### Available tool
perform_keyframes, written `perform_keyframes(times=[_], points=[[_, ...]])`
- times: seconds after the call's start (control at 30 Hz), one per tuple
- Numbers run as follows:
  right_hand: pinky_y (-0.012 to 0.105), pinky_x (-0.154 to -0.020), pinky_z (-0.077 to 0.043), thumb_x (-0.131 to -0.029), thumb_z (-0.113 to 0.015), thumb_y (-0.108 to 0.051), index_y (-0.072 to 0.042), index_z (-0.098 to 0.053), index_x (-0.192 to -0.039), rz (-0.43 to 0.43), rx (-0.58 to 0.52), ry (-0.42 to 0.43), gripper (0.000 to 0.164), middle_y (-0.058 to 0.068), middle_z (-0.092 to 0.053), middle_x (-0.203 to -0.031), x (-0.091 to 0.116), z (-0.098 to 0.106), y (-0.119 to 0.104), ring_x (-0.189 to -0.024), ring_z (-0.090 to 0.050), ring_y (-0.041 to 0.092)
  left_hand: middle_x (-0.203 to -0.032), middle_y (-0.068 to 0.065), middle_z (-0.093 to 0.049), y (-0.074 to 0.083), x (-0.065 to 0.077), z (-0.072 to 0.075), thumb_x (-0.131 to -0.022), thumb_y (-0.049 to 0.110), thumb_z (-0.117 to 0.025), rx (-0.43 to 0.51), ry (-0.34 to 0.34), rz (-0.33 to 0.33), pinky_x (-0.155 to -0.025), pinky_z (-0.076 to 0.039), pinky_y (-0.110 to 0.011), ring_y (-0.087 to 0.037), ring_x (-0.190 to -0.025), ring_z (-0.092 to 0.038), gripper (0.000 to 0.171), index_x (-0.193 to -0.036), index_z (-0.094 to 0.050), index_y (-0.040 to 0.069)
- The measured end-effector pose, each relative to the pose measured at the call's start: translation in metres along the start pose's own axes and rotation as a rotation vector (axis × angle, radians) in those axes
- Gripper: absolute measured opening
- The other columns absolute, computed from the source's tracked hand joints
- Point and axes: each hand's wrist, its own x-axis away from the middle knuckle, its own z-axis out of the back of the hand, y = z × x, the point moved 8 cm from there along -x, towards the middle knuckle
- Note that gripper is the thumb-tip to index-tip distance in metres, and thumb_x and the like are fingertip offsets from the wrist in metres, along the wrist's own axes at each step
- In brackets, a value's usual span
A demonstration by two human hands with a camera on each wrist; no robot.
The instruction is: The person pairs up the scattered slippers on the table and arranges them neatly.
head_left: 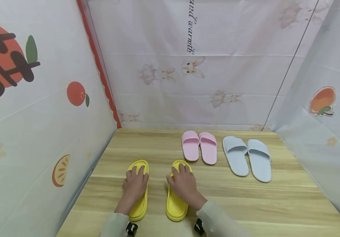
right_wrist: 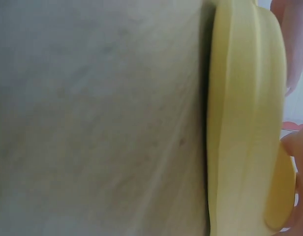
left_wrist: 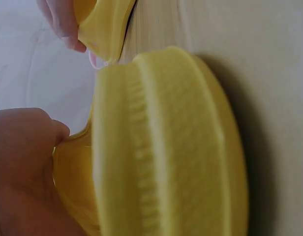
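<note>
Two yellow slippers, side by side with a gap between them, lie toe-away at the near left of the wooden surface. My left hand grips the left yellow slipper by its strap, fingers spread over the top. On the right yellow slipper, my right hand holds the strap the same way, thumb on the inner side. The left wrist view shows the left slipper's heel close up, with a shadow beside it. In the right wrist view the right slipper's sole edge fills the middle. The fingertips under the straps are hidden.
A pair of pink slippers stands at the back, right of centre. Farther right is a pair of pale grey-blue slippers. Printed cloth walls enclose the wooden surface at the back and both sides.
</note>
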Motion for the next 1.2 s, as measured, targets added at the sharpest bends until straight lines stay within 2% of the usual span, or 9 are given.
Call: perform_keyframes(times=[0.1, 0.27, 0.47, 0.67, 0.9, 1.2], points=[[0.053, -0.082, -0.052, -0.099, -0.055, -0.046, -0.011, -0.065, -0.13, 0.024, -0.012, 0.004, 0.048, 0.018, -0.056, -0.125, -0.002, -0.002, -0.002, -0.114, -0.052, 0.038, -0.155, -0.025, -0.033, 0.002, -0.004, -0.001, -0.107, 0.037, -0.04, 0.005, -0.004, -0.003, -0.102, -0.026, -0.077, -0.052, -0.14, -0.025, 0.052, -0.152, -0.041, 0.011], [0.051, -0.083, -0.052, -0.1, -0.053, -0.05, -0.013, -0.064, -0.131, 0.052, -0.001, -0.035, 0.05, 0.016, -0.055, -0.125, -0.008, -0.009, -0.005, -0.115, -0.051, 0.036, -0.154, -0.025, -0.032, 0.002, -0.009, -0.001, -0.107, 0.037, -0.04, 0.001, -0.019, -0.001, -0.102, -0.025, -0.076, -0.052, -0.14, -0.024, 0.051, -0.152, -0.041, 0.011], [0.048, -0.083, -0.053, -0.101, -0.049, -0.054, -0.015, -0.063, -0.133, 0.072, 0.03, -0.071, 0.052, 0.014, -0.055, -0.126, -0.019, -0.02, -0.011, -0.114, -0.051, 0.033, -0.155, -0.025, -0.031, 0.0, -0.016, -0.002, -0.107, 0.038, -0.039, -0.01, -0.041, 0.0, -0.103, -0.025, -0.077, -0.052, -0.141, -0.023, 0.052, -0.152, -0.04, 0.012], [0.047, -0.084, -0.053, -0.101, -0.047, -0.054, -0.016, -0.062, -0.134, 0.077, 0.051, -0.084, 0.052, 0.013, -0.055, -0.127, -0.031, -0.025, -0.017, -0.114, -0.051, 0.031, -0.155, -0.024, -0.032, -0.001, -0.026, -0.004, -0.107, 0.036, -0.039, -0.02, -0.035, -0.012, -0.102, -0.026, -0.077, -0.052, -0.141, -0.025, 0.051, -0.152, -0.04, 0.013], [0.045, -0.074, -0.055, -0.101, -0.049, -0.054, -0.016, -0.064, -0.131, 0.098, 0.087, -0.046, 0.05, 0.014, -0.057, -0.122, -0.041, -0.026, -0.024, -0.109, -0.054, 0.03, -0.156, -0.024, -0.031, -0.001, -0.037, -0.005, -0.107, 0.034, -0.039, -0.025, -0.04, -0.017, -0.102, -0.025, -0.077, -0.053, -0.141, -0.023, 0.049, -0.15, -0.041, 0.013], [0.044, -0.075, -0.054, -0.103, -0.046, -0.054, -0.017, -0.062, -0.133, 0.1, 0.08, -0.089, 0.051, 0.013, -0.056, -0.124, -0.052, -0.034, -0.03, -0.11, -0.052, 0.029, -0.158, -0.023, -0.028, -0.005, -0.046, -0.007, -0.108, 0.037, -0.038, -0.032, -0.078, -0.01, -0.104, -0.025, -0.077, -0.051, -0.144, -0.021, 0.05, -0.153, -0.038, 0.015]])
